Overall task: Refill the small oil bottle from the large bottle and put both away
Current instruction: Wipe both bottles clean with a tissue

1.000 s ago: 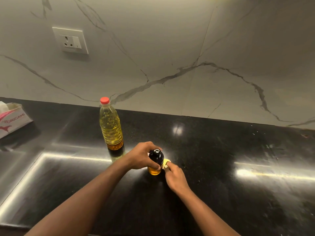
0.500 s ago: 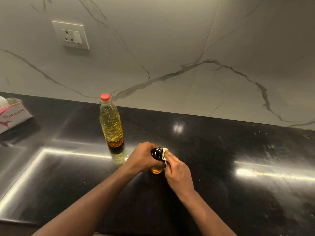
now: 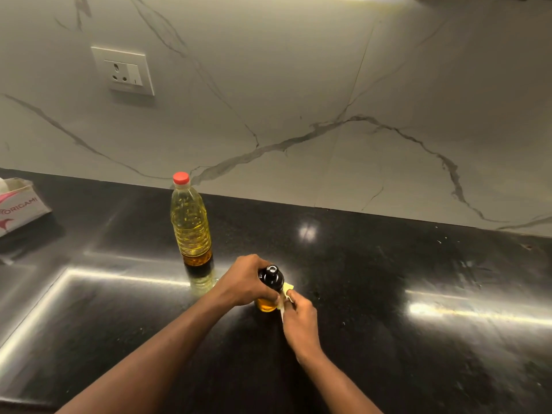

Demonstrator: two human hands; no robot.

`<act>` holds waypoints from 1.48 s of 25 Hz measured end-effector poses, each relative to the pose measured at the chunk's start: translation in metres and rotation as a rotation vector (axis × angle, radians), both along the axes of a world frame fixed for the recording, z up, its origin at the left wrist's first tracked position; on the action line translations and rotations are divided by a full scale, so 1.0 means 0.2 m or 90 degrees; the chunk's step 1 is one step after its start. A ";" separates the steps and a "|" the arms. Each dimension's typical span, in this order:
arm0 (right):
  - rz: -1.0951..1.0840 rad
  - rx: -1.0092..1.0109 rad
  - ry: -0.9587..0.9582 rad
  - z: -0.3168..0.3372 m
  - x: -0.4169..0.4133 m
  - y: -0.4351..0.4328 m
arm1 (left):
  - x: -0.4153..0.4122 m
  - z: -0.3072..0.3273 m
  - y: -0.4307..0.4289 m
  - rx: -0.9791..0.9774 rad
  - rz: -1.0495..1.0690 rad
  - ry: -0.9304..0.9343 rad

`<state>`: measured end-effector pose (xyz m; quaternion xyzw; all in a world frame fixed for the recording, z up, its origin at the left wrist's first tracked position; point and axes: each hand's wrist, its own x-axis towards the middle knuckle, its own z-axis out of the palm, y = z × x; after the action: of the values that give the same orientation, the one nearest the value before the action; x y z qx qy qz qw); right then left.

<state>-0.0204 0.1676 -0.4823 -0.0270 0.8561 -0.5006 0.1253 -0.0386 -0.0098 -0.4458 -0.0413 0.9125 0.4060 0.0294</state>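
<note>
Since the last frame our right hand (image 3: 300,316) dropped its yellowish cloth (image 3: 286,291) from the cap down the small bottle (image 3: 270,286); our left hand (image 3: 243,282), grip closed, steadies it.

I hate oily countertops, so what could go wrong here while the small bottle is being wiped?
1. The small bottle is steadied only by the left hand; a firm rub from the right hand with the yellow cloth might tip it.
2. The large bottle stands close beside the left forearm; an elbow swing could knock it, though its red cap is on.
</note>
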 end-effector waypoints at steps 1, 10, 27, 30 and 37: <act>0.004 0.013 -0.018 0.00 -0.04 -0.01 | 0.00 0.01 0.00 -0.004 0.000 -0.003; -0.015 -0.078 -0.048 -0.01 -0.06 0.00 | -0.01 -0.02 0.00 -0.001 -0.003 0.002; 0.126 -0.011 0.246 0.15 -0.04 -0.02 | -0.01 0.10 -0.06 -0.037 -0.110 -0.089; 0.206 0.081 0.319 0.13 -0.05 0.00 | -0.02 0.13 -0.10 -0.006 -0.160 -0.127; 0.175 0.018 0.312 0.14 -0.10 -0.03 | 0.01 0.10 -0.12 0.013 -0.130 -0.151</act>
<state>-0.0414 0.1609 -0.4549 -0.2616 0.8561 -0.4453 -0.0180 -0.0371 -0.0331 -0.4262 0.0040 0.8979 0.4023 0.1787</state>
